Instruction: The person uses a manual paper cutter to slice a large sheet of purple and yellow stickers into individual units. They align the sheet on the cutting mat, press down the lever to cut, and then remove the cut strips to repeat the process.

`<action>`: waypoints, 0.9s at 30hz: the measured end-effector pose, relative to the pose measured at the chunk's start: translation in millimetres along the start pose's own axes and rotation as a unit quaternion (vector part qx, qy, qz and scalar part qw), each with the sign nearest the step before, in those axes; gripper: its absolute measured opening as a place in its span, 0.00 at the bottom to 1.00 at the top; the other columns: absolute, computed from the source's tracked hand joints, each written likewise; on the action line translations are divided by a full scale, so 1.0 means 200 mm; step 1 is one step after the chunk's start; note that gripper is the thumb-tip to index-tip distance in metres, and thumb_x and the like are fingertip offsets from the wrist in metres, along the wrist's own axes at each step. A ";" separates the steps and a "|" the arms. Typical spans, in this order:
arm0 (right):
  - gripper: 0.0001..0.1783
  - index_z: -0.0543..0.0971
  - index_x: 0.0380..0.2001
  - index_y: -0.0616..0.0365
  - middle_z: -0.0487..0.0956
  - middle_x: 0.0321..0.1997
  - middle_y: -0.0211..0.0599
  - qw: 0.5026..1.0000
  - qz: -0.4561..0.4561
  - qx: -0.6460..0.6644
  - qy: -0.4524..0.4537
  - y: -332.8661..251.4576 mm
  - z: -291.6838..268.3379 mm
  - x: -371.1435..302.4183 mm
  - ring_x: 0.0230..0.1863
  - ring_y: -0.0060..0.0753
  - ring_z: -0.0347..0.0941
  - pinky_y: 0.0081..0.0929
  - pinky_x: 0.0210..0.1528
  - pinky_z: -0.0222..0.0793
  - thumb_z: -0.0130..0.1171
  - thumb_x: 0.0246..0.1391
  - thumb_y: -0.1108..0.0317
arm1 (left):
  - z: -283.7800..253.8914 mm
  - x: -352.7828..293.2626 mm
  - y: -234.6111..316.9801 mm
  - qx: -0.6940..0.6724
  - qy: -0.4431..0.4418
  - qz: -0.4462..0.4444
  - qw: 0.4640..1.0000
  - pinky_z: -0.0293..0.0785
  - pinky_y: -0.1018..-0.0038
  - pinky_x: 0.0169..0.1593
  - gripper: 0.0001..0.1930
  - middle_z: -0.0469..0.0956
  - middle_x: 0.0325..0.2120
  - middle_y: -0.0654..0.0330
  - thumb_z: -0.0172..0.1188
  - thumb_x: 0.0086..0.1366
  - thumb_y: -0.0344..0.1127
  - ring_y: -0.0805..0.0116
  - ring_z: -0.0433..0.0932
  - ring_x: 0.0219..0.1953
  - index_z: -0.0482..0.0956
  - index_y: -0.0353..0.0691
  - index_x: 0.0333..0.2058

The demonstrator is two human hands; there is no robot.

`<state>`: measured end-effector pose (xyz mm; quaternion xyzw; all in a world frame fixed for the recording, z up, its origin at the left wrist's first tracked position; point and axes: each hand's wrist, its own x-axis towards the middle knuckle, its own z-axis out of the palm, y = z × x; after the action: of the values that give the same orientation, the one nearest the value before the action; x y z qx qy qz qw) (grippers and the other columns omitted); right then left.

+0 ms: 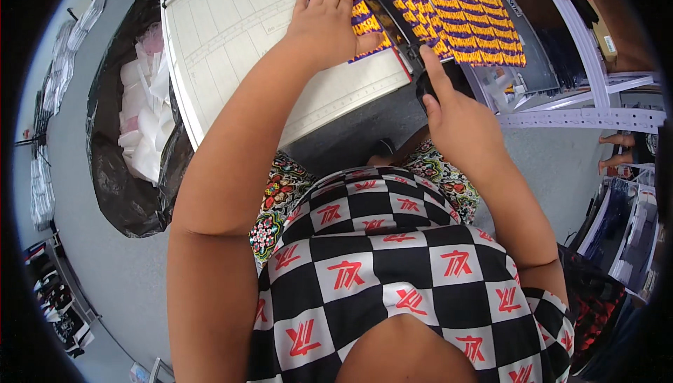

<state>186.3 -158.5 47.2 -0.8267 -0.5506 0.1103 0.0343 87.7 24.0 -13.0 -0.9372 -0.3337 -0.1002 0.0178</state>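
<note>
A white paper cutter (231,39) with a ruled, gridded board lies in front of me. On it is a sheet (363,19) printed in yellow and purple, and my left hand (326,29) presses it flat with the fingers stretched out and the thumb spread. The cutter's black blade arm (382,1) runs along the board's right side and is down near the edge. My right hand (459,116) is wrapped round the near end of that arm, its index finger lying along it; the palm hides most of the handle. More yellow and purple printed strips (477,15) lie right of the blade.
On the left floor stands a black rubbish bag (116,200) with white and pinkish scraps (147,123) inside. A perforated metal shelf rail (582,118) crosses at the right, beside a clear plastic packet (501,88). Another person's legs (617,151) show at the far right.
</note>
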 end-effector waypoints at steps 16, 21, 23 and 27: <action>0.32 0.50 0.60 0.48 0.75 0.22 0.46 0.998 -0.044 0.001 0.040 0.05 0.09 0.00 0.24 0.49 0.72 0.45 0.27 0.66 0.45 0.52 0.64 | -0.03 0.02 0.00 -0.025 -0.050 -0.009 0.998 0.40 0.60 0.62 0.45 0.45 0.60 0.47 0.42 0.54 0.65 0.57 0.41 0.64 0.50 0.32 0.58; 0.32 0.49 0.61 0.47 0.76 0.26 0.51 0.999 -0.042 -0.012 -0.007 0.02 -0.07 0.00 0.24 0.52 0.73 0.46 0.28 0.66 0.45 0.52 0.62 | -0.04 0.03 -0.01 -0.033 -0.073 -0.005 0.997 0.39 0.60 0.62 0.47 0.44 0.61 0.49 0.42 0.52 0.67 0.58 0.40 0.64 0.48 0.33 0.59; 0.32 0.50 0.60 0.49 0.76 0.28 0.54 0.994 -0.094 0.052 0.038 0.02 -0.18 0.02 0.27 0.54 0.73 0.45 0.31 0.67 0.44 0.53 0.60 | -0.06 0.02 -0.02 -0.061 -0.063 -0.010 0.996 0.39 0.60 0.62 0.47 0.44 0.61 0.49 0.43 0.52 0.66 0.57 0.40 0.64 0.48 0.33 0.59; 0.31 0.51 0.61 0.50 0.74 0.31 0.41 0.939 -0.220 0.233 0.122 0.11 -0.37 0.13 0.26 0.30 0.70 0.22 0.30 0.64 0.43 0.56 0.53 | -0.08 0.00 0.08 -0.068 -0.092 -0.010 0.993 0.43 0.58 0.61 0.47 0.44 0.61 0.47 0.47 0.51 0.66 0.55 0.41 0.64 0.49 0.32 0.58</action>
<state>232.4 -139.5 110.7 -0.6610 -0.6694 0.1234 0.3158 94.0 9.6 3.1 -0.9380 -0.3359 -0.0363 -0.0778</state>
